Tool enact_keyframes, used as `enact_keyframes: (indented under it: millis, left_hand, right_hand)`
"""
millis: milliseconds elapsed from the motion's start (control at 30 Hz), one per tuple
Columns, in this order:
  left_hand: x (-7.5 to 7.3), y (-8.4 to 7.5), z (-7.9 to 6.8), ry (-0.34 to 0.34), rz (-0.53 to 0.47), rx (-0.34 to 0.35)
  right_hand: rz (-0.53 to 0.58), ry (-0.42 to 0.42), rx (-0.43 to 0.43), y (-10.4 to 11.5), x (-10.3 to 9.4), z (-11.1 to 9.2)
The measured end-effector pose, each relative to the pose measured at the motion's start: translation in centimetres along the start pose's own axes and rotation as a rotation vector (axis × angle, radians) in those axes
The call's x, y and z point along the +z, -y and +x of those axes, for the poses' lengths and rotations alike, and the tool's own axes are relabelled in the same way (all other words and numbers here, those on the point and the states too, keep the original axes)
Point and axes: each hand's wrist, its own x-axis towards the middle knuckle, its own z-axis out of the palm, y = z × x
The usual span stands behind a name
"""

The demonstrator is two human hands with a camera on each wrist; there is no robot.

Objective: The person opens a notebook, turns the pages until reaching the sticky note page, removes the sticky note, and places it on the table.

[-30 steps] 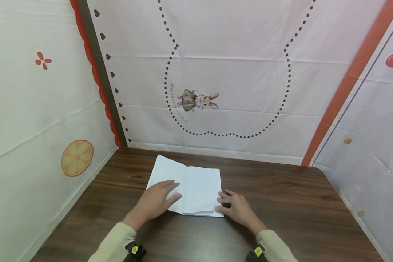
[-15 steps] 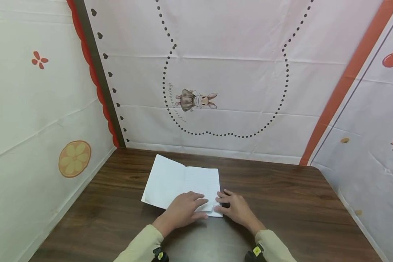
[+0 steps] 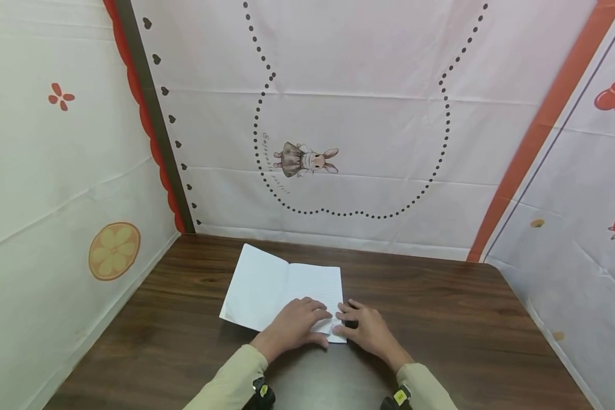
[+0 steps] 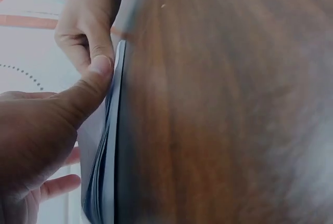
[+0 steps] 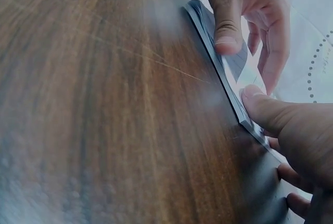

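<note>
A white notebook (image 3: 258, 285) lies open on the table, its right page faintly ruled. Over the lower part of that page is my left hand (image 3: 294, 322), fingers loosely bent and thumb by the bottom edge. At the lower right corner my right hand (image 3: 371, 330) holds the page edges, its thumb on the corner and its fingers along the right side. A lifted page (image 5: 241, 63) bows up between the two thumbs in the right wrist view. Layered page edges (image 4: 101, 167) show beside the left thumb in the left wrist view.
The dark wooden table (image 3: 430, 296) extends around the notebook. Printed white cloth (image 3: 359, 142) hangs behind it and on both sides. Each sleeve has a black wrist camera, such as the left one (image 3: 263, 393).
My left hand has moved right, from the left page to the lower part of the right page. My right hand has stayed at the corner almost unmoved.
</note>
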Motion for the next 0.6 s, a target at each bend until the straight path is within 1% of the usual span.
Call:
enact_keyframes:
  millis: [133,200,300,367,433,500,600]
  left_hand:
    - [-0.5,0.3,0.0,-0.025,0.029,0.005]
    - [-0.5,0.5,0.1,-0.065,0.072,0.008]
    - [-0.5,0.6,0.2,-0.148,0.145,-0.015]
    - [-0.5,0.7,0.2,-0.210,0.186,-0.047]
    - [-0.6,0.7,0.0,-0.268,0.215,-0.076]
    - [-0.9,0.8,-0.3,-0.333,0.234,-0.100]
    - [-1.7,1.1,-1.0,-0.430,0.244,-0.127]
  right_hand:
    - [-0.002,0.005,0.001,0.0,0.0,0.1]
    - [-0.001,0.003,0.002,0.0,0.0,0.1]
    - [-0.009,-0.006,0.020,0.1,-0.1,0.2]
    - [-0.013,-0.013,0.036,0.2,-0.1,0.2]
    - [-0.023,-0.018,0.035,0.3,-0.1,0.2]
    - [-0.019,-0.016,0.035,0.4,-0.1,0.1]
    - [-0.019,-0.009,0.024,0.3,0.0,0.0]
